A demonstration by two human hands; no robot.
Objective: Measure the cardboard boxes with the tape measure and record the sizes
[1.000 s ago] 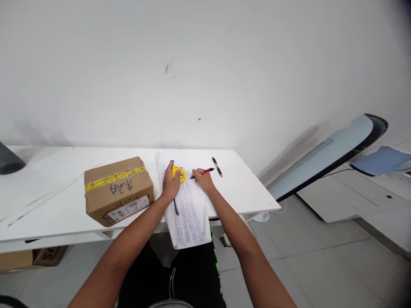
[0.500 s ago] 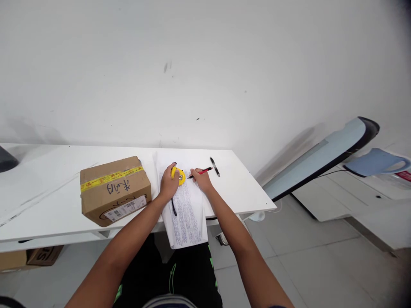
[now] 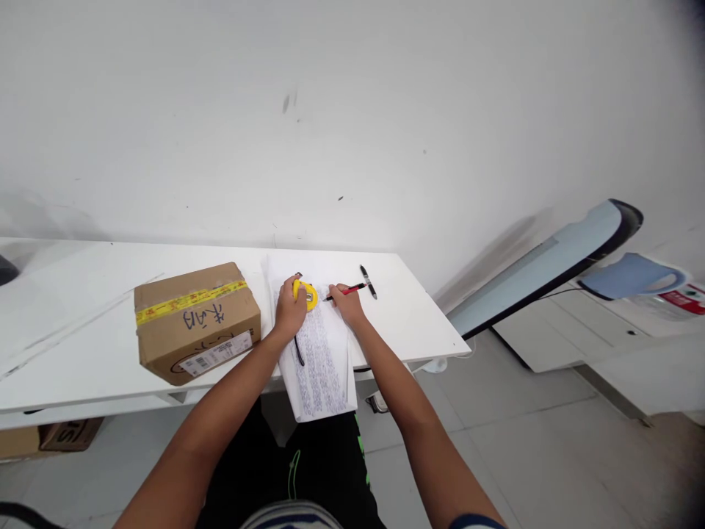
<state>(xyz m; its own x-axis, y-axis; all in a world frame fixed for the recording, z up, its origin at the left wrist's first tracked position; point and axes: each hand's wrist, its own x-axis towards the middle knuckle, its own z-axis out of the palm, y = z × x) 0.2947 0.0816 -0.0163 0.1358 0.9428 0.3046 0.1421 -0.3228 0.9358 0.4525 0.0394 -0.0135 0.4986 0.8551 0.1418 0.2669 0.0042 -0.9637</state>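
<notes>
Desk bears carton left of both grips

Paper, densely blue-marked, lies beneath them. The left hand clasps a yellow tape measure; the right hand pinches a red-and-black pen, its tip slightly farther from the tape measure than before.

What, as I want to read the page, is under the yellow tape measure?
White paper with blue writing shows around the yellow tape measure, which the left hand holds. Whatever lies directly beneath is covered; I cannot tell.
</notes>
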